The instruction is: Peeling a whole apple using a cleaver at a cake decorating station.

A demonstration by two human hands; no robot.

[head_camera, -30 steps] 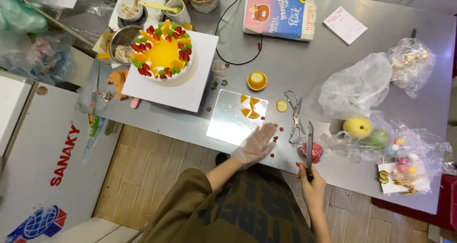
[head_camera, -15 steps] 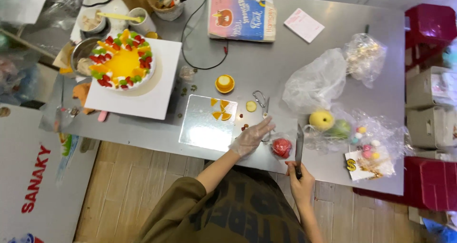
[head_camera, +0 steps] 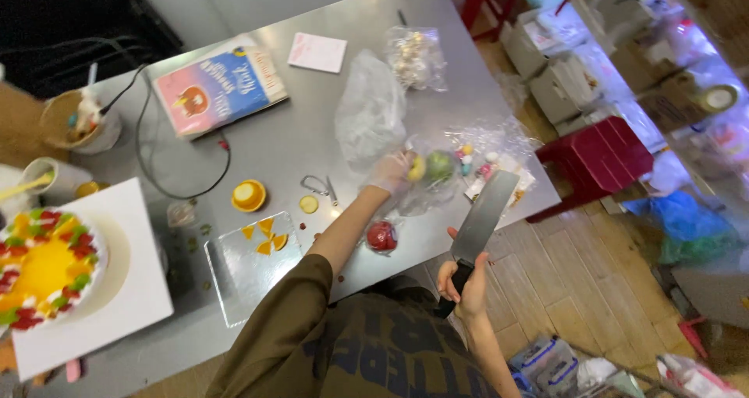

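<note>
The table (head_camera: 312, 133) is brushed grey metal, matt. The cleaver (head_camera: 485, 211) blade is smooth dull steel with a black handle. The bags (head_camera: 373, 113) are thin clear glossy plastic. The left hand (head_camera: 392, 172) wears a translucent plastic glove.

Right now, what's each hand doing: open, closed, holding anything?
Left hand: gloved, reaching into the clear bag at the yellow fruit; grip cannot be told.
Right hand: closed on the cleaver handle, blade raised.
</note>
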